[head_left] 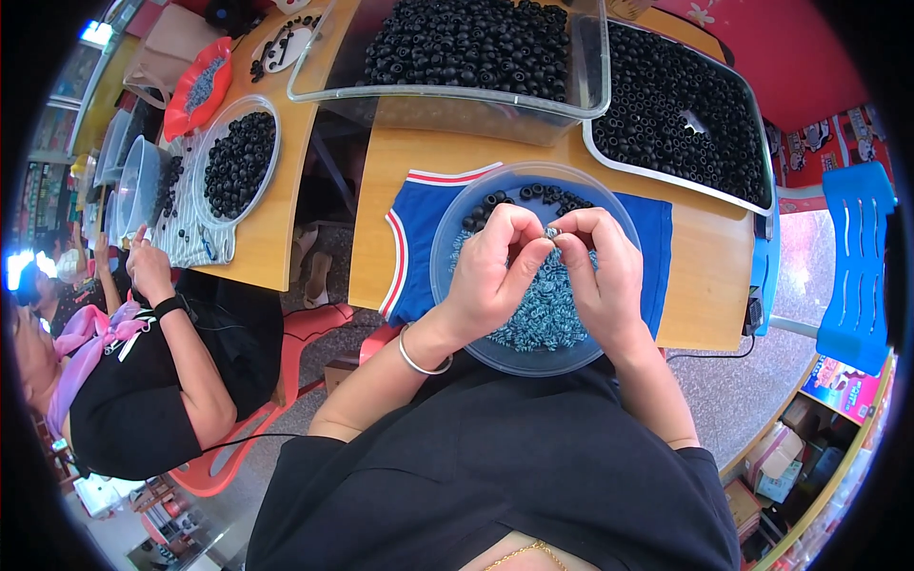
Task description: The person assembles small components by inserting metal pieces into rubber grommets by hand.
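Note:
My left hand [493, 271] and my right hand [606, 278] meet over a round clear plastic tub [440, 249]. Thumbs and forefingers of both pinch one small grey piece [551, 232], whose exact kind I cannot make out. Below them, a heap of small light-blue ridged pieces [543, 309] fills the near part of the tub. Several black ring-like parts [547, 195] lie along the tub's far side, partly hidden by my fingers. Under the tub, a blue jersey-like cloth [411, 238] with white and red trim is spread on the wooden table [705, 285].
Beyond the tub stands a large clear bin [447, 105] of black parts, with a white-rimmed tray [666, 187] of more to its right. At left, a person [143, 381] sits by another table holding a round container [275, 143] of black parts and a red dish [221, 62].

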The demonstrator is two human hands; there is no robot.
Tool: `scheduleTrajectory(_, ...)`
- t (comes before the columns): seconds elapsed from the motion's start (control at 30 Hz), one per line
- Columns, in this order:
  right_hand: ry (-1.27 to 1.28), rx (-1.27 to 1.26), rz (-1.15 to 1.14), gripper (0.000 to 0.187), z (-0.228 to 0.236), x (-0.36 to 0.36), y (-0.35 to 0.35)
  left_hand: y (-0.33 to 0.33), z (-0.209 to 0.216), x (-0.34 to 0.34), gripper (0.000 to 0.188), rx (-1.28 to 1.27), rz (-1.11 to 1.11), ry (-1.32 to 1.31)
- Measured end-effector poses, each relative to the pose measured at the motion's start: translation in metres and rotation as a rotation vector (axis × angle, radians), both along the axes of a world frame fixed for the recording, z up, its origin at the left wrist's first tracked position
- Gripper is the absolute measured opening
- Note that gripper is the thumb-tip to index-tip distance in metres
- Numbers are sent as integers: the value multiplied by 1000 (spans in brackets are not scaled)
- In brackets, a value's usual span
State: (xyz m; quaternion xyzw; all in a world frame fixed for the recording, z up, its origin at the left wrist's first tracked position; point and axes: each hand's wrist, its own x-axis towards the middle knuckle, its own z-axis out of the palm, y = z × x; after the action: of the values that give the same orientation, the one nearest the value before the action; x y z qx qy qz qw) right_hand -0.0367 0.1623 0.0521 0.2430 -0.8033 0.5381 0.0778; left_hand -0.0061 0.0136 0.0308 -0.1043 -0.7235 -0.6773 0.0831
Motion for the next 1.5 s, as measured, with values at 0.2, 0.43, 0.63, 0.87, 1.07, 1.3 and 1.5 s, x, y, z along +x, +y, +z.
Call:
scheduleTrajectory(0.2, -96, 17, 14, 6, 0, 2, 0, 3, -3, -2, 14, 2, 39, 59)
scheduleTrajectory(0.43, -174, -49, 51, 8, 5, 2, -1, -2, -2, -2, 13, -52, 59, 92)
scheduleTrajectory(0.63, -393, -128, 82, 9, 4, 3, 1, -1, 0, -2, 13, -38, 42, 94)
scheduleTrajectory(0.87, -416, -141, 99, 9, 2, 3, 2, 0, 5, -1, 14, 57, -8, 17)
scheduleTrajectory(1.07, -212, -51, 74, 6, 2, -2, 4, -2, 3, 1, 14, 166, -30, -107)
scheduleTrajectory(1.3, -189, 104, 114, 13, 28, -13, 14, -9, 10, -1, 14, -306, 13, 118)
scheduleTrajectory(1.5, -182, 322, 207, 12, 34, -22, 17, -14, 10, -5, 17, -566, 35, 319)
